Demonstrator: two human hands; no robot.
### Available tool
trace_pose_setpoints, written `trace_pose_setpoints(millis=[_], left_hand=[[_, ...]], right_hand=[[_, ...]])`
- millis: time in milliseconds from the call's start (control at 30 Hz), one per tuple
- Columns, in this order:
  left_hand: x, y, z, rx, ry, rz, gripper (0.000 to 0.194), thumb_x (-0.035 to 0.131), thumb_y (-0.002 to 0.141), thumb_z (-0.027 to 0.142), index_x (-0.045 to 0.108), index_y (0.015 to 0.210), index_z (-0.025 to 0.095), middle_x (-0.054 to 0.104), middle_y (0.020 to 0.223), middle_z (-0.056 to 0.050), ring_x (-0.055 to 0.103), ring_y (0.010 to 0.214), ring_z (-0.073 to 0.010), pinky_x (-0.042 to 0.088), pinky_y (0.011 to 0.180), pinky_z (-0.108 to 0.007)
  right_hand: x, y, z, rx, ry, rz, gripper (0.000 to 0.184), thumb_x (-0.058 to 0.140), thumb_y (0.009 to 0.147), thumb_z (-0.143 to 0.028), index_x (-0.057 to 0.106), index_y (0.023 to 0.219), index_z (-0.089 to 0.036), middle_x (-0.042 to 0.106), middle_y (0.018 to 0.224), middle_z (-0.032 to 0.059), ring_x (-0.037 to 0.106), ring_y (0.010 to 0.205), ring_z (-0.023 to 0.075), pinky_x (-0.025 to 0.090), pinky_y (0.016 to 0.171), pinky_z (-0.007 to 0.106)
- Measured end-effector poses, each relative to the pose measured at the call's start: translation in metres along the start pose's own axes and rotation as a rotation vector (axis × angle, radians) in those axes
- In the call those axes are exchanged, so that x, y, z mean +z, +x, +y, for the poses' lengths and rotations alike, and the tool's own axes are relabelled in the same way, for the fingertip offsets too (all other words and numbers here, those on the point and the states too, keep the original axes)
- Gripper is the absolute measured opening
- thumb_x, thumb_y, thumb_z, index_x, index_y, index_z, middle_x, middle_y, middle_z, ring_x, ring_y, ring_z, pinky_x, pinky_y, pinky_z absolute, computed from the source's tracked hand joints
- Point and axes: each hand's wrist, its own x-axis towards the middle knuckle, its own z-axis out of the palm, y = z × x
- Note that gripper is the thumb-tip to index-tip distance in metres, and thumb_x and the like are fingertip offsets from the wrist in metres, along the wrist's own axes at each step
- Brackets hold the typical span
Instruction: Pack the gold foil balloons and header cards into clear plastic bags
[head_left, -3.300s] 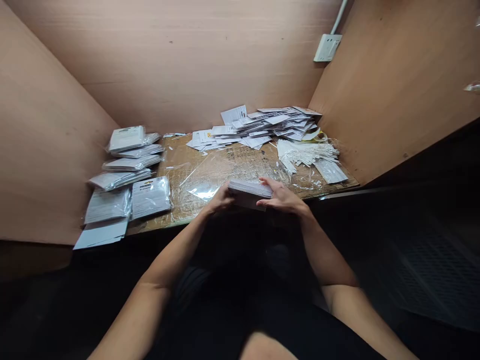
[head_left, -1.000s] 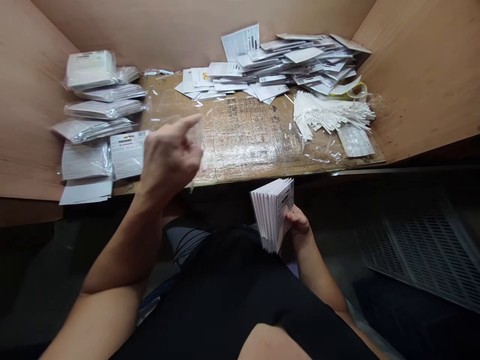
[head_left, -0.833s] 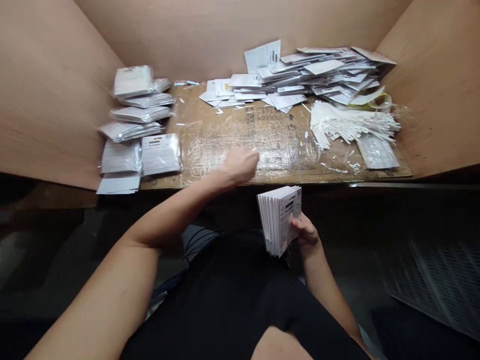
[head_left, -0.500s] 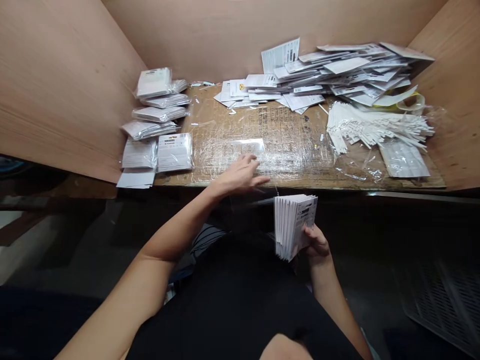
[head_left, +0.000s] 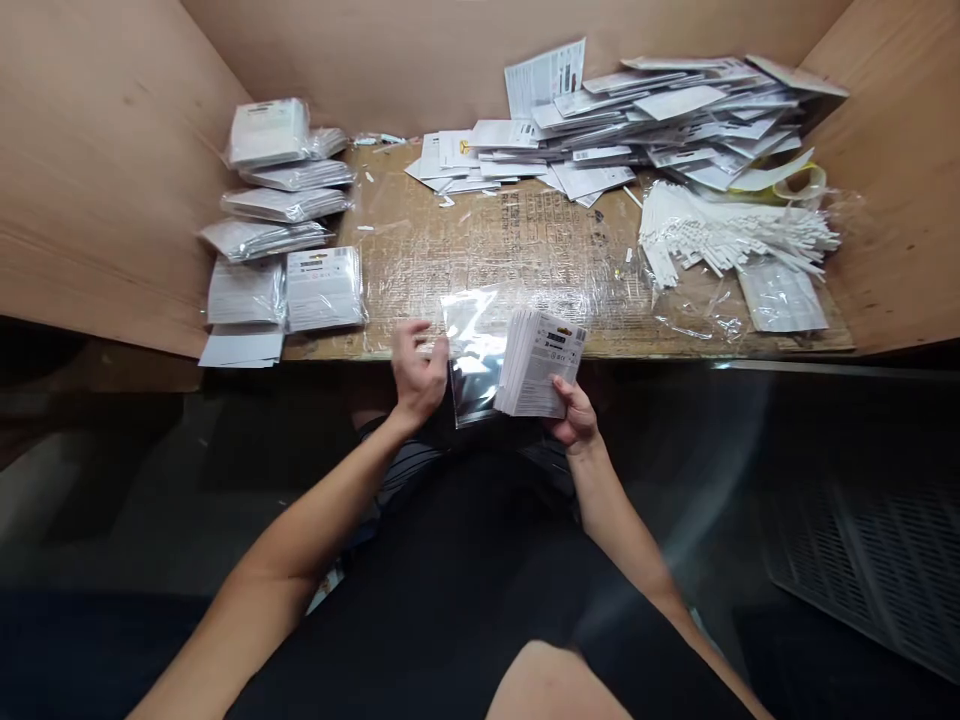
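Observation:
A fanned stack of white printed cards (head_left: 541, 365) is gripped by my right hand (head_left: 576, 415), thumb on its printed front face, at the table's front edge. Beside the stack's left side hangs a clear plastic bag (head_left: 476, 360), glossy with reflections and reaching over the edge. What supports the bag behind the cards is hidden. Just left of the bag is my left hand (head_left: 418, 375), its fingers half curled and the thumb apart from them, with nothing seen between them. The thumb is close to the bag's left edge; whether it touches cannot be made out.
Bagged card packs (head_left: 289, 205) are stacked on the left, with another pack (head_left: 324, 290) in front. A heap of loose cards (head_left: 675, 110) lies at the back right. White sticks (head_left: 727, 230) and a tape roll (head_left: 799, 185) lie right. Wooden panels (head_left: 450, 50) enclose the table (head_left: 420, 250).
My right hand has brought the card stack left and up to the table edge. My left hand has drawn back leftwards from over the table. The clear bag now shows between them.

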Motion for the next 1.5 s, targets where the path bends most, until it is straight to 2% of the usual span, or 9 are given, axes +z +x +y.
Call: trace_pose_setpoints(millis=[67,133,233,367,600,800,1000,1333,1500], left_hand=[[-0.010,-0.037,0.001,-0.380,-0.303,0.027,0.043,0.082,0.086,0.038,0.066,0.121,0.019,0.071,0.130,-0.015,0.071,0.121,-0.0277,0.059,0.098,-0.040],[-0.017,-0.066,0.005,-0.716,-0.584,-0.187,0.048,0.090,0.078,0.031,0.067,0.118,0.018,0.074,0.128,-0.015,0.074,0.116,-0.0268,0.062,0.086,-0.033],[-0.016,-0.082,0.013,-0.892,-0.780,-0.387,0.059,0.094,0.070,0.015,0.070,0.123,0.018,0.074,0.135,-0.017,0.076,0.117,-0.0264,0.060,0.073,-0.023],[0.001,-0.071,0.010,-0.895,-0.781,-0.265,0.043,0.089,0.069,0.007,0.076,0.110,0.013,0.081,0.116,-0.017,0.081,0.102,-0.0247,0.055,0.058,-0.017],[0.032,-0.062,-0.004,-0.877,-0.821,-0.074,0.020,0.089,0.076,0.012,0.076,0.091,0.011,0.081,0.090,-0.012,0.081,0.083,-0.0184,0.063,0.075,-0.025],[0.049,-0.057,0.002,-0.797,-0.789,-0.064,0.037,0.095,0.078,0.041,0.073,0.084,0.012,0.078,0.083,-0.009,0.078,0.075,-0.0179,0.063,0.074,-0.029],[0.046,-0.045,0.019,-0.688,-0.723,-0.274,0.055,0.092,0.075,0.061,0.077,0.096,0.012,0.082,0.099,-0.014,0.075,0.070,-0.0171,0.058,0.063,-0.027],[0.032,-0.046,0.023,-0.625,-0.648,-0.325,0.056,0.096,0.068,0.061,0.078,0.092,0.013,0.081,0.090,-0.012,0.073,0.069,-0.0196,0.056,0.061,-0.028],[0.033,-0.054,0.015,-0.737,-0.689,-0.219,0.045,0.098,0.068,0.047,0.080,0.093,0.014,0.079,0.088,-0.008,0.073,0.075,-0.0161,0.057,0.069,-0.026]], right_hand=[[0.003,-0.002,-0.002,0.004,0.006,0.006,0.054,0.089,0.079,-0.033,0.065,0.127,-0.025,0.082,0.114,0.0036,0.078,0.115,0.0303,0.068,0.100,0.050],[0.007,-0.005,-0.003,-0.002,0.008,0.024,0.052,0.089,0.079,-0.032,0.066,0.125,-0.025,0.082,0.116,0.0040,0.078,0.115,0.0306,0.067,0.102,0.051],[0.012,-0.006,-0.002,-0.012,-0.007,0.045,0.049,0.090,0.079,-0.032,0.067,0.122,-0.024,0.082,0.116,0.0040,0.078,0.116,0.0304,0.066,0.104,0.051],[0.013,-0.007,-0.008,-0.005,-0.073,0.081,0.053,0.092,0.075,-0.035,0.067,0.121,-0.024,0.082,0.117,0.0048,0.077,0.117,0.0323,0.066,0.104,0.053],[-0.025,-0.042,-0.043,-0.020,-0.290,0.120,0.058,0.088,0.074,-0.044,0.069,0.125,-0.024,0.081,0.119,0.0085,0.076,0.117,0.0358,0.066,0.099,0.052],[-0.018,-0.050,-0.042,0.333,-0.350,-0.260,0.062,0.096,0.065,-0.042,0.076,0.116,-0.013,0.083,0.112,0.0148,0.081,0.094,0.0281,0.065,0.086,0.037],[0.002,-0.012,-0.040,0.647,-0.503,-0.603,0.059,0.099,0.066,-0.037,0.078,0.114,-0.009,0.083,0.110,0.0163,0.082,0.093,0.0261,0.066,0.085,0.034],[0.000,-0.019,-0.064,0.479,-0.594,-0.362,0.058,0.100,0.066,-0.039,0.081,0.113,-0.010,0.084,0.109,0.0137,0.081,0.093,0.0251,0.064,0.089,0.033],[0.005,-0.028,-0.061,0.308,-0.657,-0.251,0.058,0.097,0.072,-0.040,0.077,0.120,-0.013,0.082,0.117,0.0123,0.079,0.101,0.0263,0.062,0.092,0.036]])
